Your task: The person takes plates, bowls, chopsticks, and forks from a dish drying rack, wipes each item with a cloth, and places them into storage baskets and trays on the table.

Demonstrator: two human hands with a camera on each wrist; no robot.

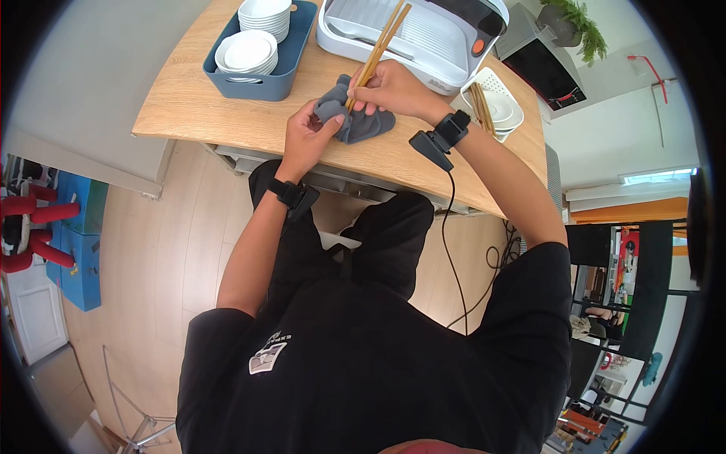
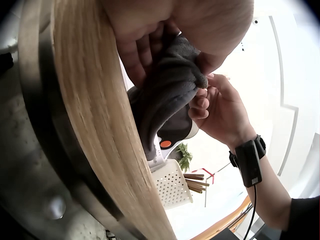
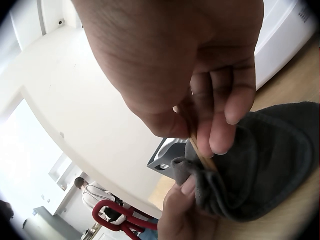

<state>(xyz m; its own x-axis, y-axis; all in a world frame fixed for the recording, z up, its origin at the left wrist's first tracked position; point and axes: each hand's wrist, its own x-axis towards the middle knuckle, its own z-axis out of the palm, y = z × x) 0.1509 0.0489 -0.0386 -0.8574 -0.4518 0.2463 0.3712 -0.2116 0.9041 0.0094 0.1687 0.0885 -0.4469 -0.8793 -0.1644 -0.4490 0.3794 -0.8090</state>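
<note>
A dark grey cloth lies bunched near the table's front edge, part of it lifted. My left hand grips a fold of it around the lower ends of a pair of wooden chopsticks. The right hand pinches those chopsticks just above the cloth, their other ends pointing up and away. In the right wrist view, the chopsticks run from under the right fingers down into the cloth. The left wrist view shows the cloth hanging from the left fingers; the chopsticks' tips are hidden in it.
Stacked white bowls fill a blue-grey bin at the back left. Behind the hands stands a white dish box with a dark lid. A white perforated basket at right holds more chopsticks and white dishes. A cable hangs from the right wrist.
</note>
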